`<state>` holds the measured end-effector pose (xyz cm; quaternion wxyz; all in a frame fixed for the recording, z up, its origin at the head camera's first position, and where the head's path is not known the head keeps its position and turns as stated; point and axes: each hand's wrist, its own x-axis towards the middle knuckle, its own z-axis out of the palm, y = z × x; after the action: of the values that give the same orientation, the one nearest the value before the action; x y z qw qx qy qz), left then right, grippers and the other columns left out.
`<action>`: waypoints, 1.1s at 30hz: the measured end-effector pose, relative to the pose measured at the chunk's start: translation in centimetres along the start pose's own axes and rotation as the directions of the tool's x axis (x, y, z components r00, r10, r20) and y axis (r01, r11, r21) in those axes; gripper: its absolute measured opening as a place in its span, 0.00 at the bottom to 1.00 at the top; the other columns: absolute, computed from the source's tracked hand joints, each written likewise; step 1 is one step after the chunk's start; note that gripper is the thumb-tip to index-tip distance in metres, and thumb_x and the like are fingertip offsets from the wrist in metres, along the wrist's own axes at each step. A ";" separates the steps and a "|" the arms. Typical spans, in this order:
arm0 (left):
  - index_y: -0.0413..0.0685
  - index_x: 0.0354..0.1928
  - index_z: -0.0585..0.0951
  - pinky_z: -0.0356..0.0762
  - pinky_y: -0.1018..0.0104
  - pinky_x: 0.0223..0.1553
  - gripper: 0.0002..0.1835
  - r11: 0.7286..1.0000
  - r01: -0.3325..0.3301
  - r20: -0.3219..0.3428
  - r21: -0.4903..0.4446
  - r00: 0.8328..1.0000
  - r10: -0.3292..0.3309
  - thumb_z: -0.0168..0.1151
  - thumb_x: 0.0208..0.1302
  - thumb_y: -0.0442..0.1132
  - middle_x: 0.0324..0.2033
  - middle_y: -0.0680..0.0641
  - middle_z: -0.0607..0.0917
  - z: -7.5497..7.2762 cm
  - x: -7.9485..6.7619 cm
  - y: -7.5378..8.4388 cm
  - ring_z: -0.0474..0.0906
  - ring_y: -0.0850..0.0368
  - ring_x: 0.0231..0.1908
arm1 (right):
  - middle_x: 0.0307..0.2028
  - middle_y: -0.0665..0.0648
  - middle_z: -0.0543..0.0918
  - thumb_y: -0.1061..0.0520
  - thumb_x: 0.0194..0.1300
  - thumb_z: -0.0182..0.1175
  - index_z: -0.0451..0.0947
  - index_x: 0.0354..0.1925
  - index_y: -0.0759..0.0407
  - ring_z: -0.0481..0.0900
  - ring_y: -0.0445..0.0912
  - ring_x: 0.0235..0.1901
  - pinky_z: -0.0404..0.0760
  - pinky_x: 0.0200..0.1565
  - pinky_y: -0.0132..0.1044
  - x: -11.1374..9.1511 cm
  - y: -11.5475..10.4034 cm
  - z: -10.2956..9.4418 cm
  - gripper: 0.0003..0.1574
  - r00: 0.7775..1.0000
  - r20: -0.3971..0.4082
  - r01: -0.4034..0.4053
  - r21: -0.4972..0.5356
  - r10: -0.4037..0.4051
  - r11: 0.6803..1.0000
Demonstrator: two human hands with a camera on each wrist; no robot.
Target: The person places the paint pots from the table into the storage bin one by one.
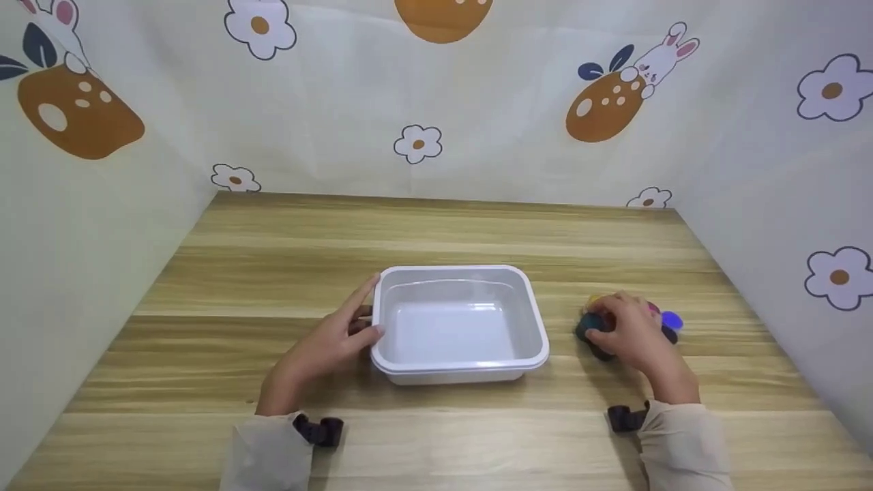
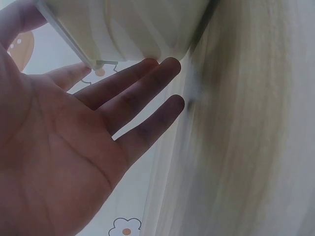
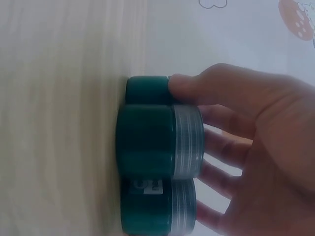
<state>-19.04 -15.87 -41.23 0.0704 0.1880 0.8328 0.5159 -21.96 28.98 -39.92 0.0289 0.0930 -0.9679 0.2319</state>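
Observation:
A white plastic tub point(image 1: 460, 368) stands on the wooden table, with nothing inside it. My left hand point(image 1: 331, 344) touches its left rim with thumb and forefinger; in the left wrist view the other fingers point(image 2: 142, 91) stretch out straight beside the tub's wall point(image 2: 142, 29). To the right, my right hand point(image 1: 634, 334) is over a cluster of small paint jars, its thumb and fingers pinching a jar point(image 3: 147, 89). Two more dark green jars with clear lids, one in front point(image 3: 145, 141) and one below it point(image 3: 147, 211), show in the right wrist view. Part of the cluster is hidden by the hand.
Around the right hand lie a teal jar point(image 1: 589, 327), a blue-purple lid point(image 1: 672, 320) and bits of yellow and pink. Patterned cloth walls point(image 1: 327, 129) enclose the table point(image 1: 423, 436) at the back and sides. Both wrists carry black camera mounts point(image 1: 324, 432).

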 end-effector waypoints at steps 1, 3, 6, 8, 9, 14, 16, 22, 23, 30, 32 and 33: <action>0.51 0.79 0.46 0.66 0.42 0.65 0.41 1.000 0.002 0.001 -0.001 1.000 -0.002 0.56 0.72 0.42 0.68 0.30 0.67 0.0 0.0 0.0 0.68 0.36 0.66 | 0.45 0.64 0.79 0.58 0.57 0.70 0.81 0.48 0.64 0.70 0.63 0.50 0.58 0.50 0.63 0.0 0.0 0.0 0.20 1.000 0.004 -0.003 0.001 0.003 1.000; 0.50 0.79 0.46 0.66 0.42 0.65 0.41 1.000 -0.001 0.002 -0.002 1.000 0.001 0.56 0.72 0.42 0.68 0.30 0.67 -0.1 0.1 0.1 0.68 0.35 0.66 | 0.45 0.64 0.80 0.58 0.58 0.70 0.81 0.48 0.64 0.70 0.63 0.51 0.58 0.50 0.63 0.1 -0.1 0.0 0.20 1.000 0.007 -0.005 0.003 0.005 1.000; 0.51 0.79 0.47 0.67 0.41 0.65 0.41 1.000 -0.003 0.005 -0.011 1.000 0.003 0.56 0.72 0.41 0.68 0.30 0.67 -0.1 0.0 0.1 0.68 0.35 0.66 | 0.46 0.65 0.82 0.58 0.59 0.70 0.81 0.49 0.64 0.70 0.63 0.52 0.56 0.51 0.64 0.1 -0.1 0.1 0.21 1.000 0.015 -0.005 0.011 0.005 1.000; 0.51 0.79 0.47 0.67 0.41 0.64 0.41 1.000 -0.005 0.004 -0.010 1.000 0.005 0.56 0.72 0.41 0.68 0.30 0.67 -0.1 0.0 0.0 0.68 0.35 0.66 | 0.47 0.65 0.82 0.59 0.59 0.69 0.81 0.50 0.64 0.69 0.63 0.53 0.56 0.52 0.64 0.1 -0.1 0.0 0.21 1.000 0.019 -0.005 0.015 0.005 1.000; 0.51 0.79 0.47 0.67 0.42 0.64 0.41 1.000 -0.005 0.006 -0.008 1.000 0.005 0.56 0.72 0.41 0.68 0.31 0.67 -0.1 0.0 0.0 0.68 0.35 0.66 | 0.47 0.65 0.82 0.59 0.59 0.69 0.81 0.51 0.64 0.69 0.63 0.52 0.56 0.51 0.64 0.1 -0.1 0.0 0.21 1.000 0.022 -0.004 0.016 0.004 1.000; 0.53 0.79 0.47 0.67 0.42 0.64 0.42 1.000 0.027 0.002 -0.001 1.000 -0.027 0.57 0.71 0.43 0.67 0.32 0.68 0.0 0.1 0.0 0.69 0.37 0.65 | 0.45 0.64 0.82 0.59 0.60 0.69 0.80 0.52 0.65 0.70 0.60 0.49 0.61 0.51 0.60 0.0 -0.5 -0.3 0.22 1.000 0.025 0.011 0.022 -0.012 1.000; 0.56 0.79 0.47 0.67 0.43 0.65 0.42 0.999 0.049 -0.001 -0.002 0.999 -0.049 0.58 0.71 0.43 0.68 0.33 0.68 0.1 0.1 0.0 0.69 0.38 0.66 | 0.44 0.64 0.82 0.60 0.60 0.69 0.80 0.52 0.66 0.72 0.58 0.46 0.67 0.51 0.57 -0.1 -0.7 -0.7 0.22 0.999 0.008 0.038 0.042 -0.039 0.998; 0.57 0.80 0.47 0.67 0.43 0.65 0.43 0.998 0.063 -0.004 -0.019 0.998 -0.063 0.58 0.70 0.43 0.68 0.34 0.68 0.2 0.0 -0.1 0.69 0.38 0.66 | 0.43 0.64 0.81 0.63 0.60 0.68 0.78 0.52 0.68 0.78 0.51 0.38 0.79 0.39 0.41 -0.8 -2.2 -1.9 0.21 0.993 -0.068 0.103 0.094 -0.097 0.990; 0.56 0.80 0.47 0.68 0.43 0.65 0.42 0.998 0.054 -0.001 -0.027 0.999 -0.054 0.58 0.71 0.42 0.67 0.33 0.69 0.2 0.0 -0.1 0.69 0.38 0.66 | 0.43 0.64 0.80 0.63 0.61 0.68 0.78 0.52 0.68 0.78 0.50 0.37 0.79 0.37 0.39 -0.8 -2.6 -2.2 0.21 0.992 -0.075 0.107 0.103 -0.100 0.989; 0.54 0.79 0.46 0.68 0.43 0.64 0.42 0.999 0.024 0.007 -0.046 1.000 -0.023 0.57 0.72 0.42 0.68 0.31 0.67 0.1 0.0 -0.3 0.68 0.36 0.66 | 0.42 0.62 0.80 0.65 0.61 0.67 0.78 0.52 0.67 0.80 0.52 0.39 0.83 0.41 0.44 0.1 -6.0 -3.6 0.20 0.974 -0.069 0.223 0.144 -0.215 0.964; 0.56 0.80 0.46 0.68 0.43 0.64 0.42 0.999 0.037 0.002 -0.033 0.999 -0.037 0.58 0.72 0.43 0.69 0.33 0.67 0.2 0.0 -0.2 0.68 0.37 0.66 | 0.42 0.62 0.81 0.66 0.60 0.68 0.79 0.50 0.68 0.79 0.52 0.40 0.82 0.44 0.49 0.6 -6.9 -3.8 0.19 0.961 -0.069 0.276 0.129 -0.269 0.952; 0.57 0.80 0.46 0.67 0.43 0.65 0.42 0.999 0.042 -0.001 -0.026 0.999 -0.042 0.58 0.71 0.44 0.70 0.34 0.66 0.3 0.0 -0.1 0.68 0.38 0.67 | 0.42 0.61 0.81 0.66 0.59 0.68 0.79 0.50 0.69 0.79 0.53 0.40 0.81 0.44 0.49 0.8 -7.4 -3.9 0.19 0.955 -0.061 0.294 0.124 -0.289 0.948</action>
<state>-19.02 -15.67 -41.41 0.0831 0.1692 0.8299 0.5252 -21.29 24.18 -33.09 0.0768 0.2319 -0.9252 0.2904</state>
